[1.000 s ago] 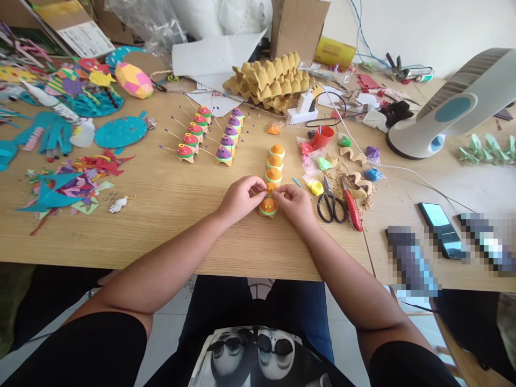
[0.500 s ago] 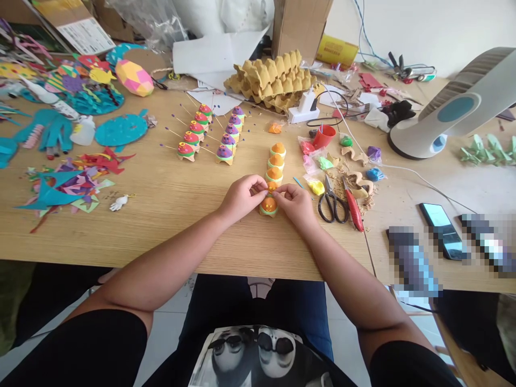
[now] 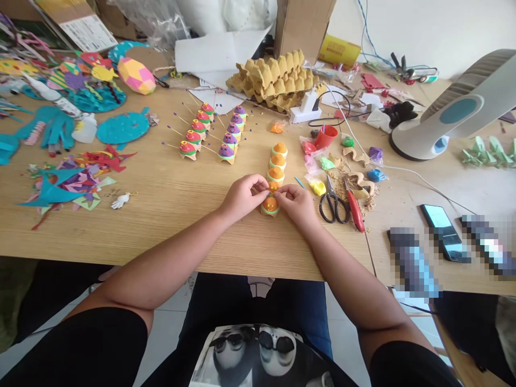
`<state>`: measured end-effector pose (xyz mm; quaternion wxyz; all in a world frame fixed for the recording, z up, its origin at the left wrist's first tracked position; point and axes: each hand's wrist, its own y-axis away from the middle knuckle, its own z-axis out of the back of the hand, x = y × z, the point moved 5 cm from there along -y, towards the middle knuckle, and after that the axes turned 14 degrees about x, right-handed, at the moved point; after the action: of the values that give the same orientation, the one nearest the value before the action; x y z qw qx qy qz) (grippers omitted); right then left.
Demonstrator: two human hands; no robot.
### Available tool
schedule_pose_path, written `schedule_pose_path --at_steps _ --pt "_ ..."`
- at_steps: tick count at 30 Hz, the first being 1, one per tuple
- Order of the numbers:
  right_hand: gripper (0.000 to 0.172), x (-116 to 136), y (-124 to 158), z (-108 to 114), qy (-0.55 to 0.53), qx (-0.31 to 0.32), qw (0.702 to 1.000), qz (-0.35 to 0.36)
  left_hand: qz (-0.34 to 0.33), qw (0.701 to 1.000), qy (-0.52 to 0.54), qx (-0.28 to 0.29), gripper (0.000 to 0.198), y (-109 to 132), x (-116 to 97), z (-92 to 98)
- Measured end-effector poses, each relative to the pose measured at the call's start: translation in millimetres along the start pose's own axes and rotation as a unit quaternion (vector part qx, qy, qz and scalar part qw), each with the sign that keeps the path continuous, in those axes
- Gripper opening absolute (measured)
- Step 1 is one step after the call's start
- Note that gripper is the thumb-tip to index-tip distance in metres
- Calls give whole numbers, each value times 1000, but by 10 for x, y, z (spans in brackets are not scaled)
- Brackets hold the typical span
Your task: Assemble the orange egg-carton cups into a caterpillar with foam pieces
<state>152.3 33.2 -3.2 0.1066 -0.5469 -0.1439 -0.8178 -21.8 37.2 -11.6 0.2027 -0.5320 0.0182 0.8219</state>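
An egg-carton strip with orange clay tops [image 3: 276,160] stands upright on the table, running away from me. My left hand [image 3: 246,196] is at its left side near the front end, thumb and fingers pinched together. From the right, my right hand [image 3: 295,202] meets it, also in a pinch, fingertips close to the second orange bump. Anything between the fingertips is too small to make out. The nearest bump [image 3: 270,205] has a small yellow face. Two finished-looking strips, one red and green [image 3: 193,137], one purple [image 3: 229,138], stand further back left, with thin sticks poking out.
Black scissors [image 3: 334,204] and a red cutter [image 3: 355,207] lie right of my right hand, beside clay bags [image 3: 318,186] and a red cup [image 3: 325,137]. Paper scraps [image 3: 72,185] lie left. Egg trays [image 3: 274,78] are at the back, a white lamp-like device [image 3: 447,113] at the right.
The whole view has shifted very slightly. Both hands keep their pinched pose at the orange strip, with no clear movement.
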Motion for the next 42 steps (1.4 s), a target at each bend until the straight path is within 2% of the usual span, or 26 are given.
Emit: schedule_pose_path --at_steps 29,38,42 --pt "18 -41 -30 40 22 -32 999 18 3 1000 12 3 11 -8 -7 -21" --pt "24 -15 -2 61 -23 -28 999 14 12 999 31 3 10 -20 -3 -6" --pt "20 -18 -9 50 -32 -24 999 23 16 999 35 3 13 -22 -6 -12"
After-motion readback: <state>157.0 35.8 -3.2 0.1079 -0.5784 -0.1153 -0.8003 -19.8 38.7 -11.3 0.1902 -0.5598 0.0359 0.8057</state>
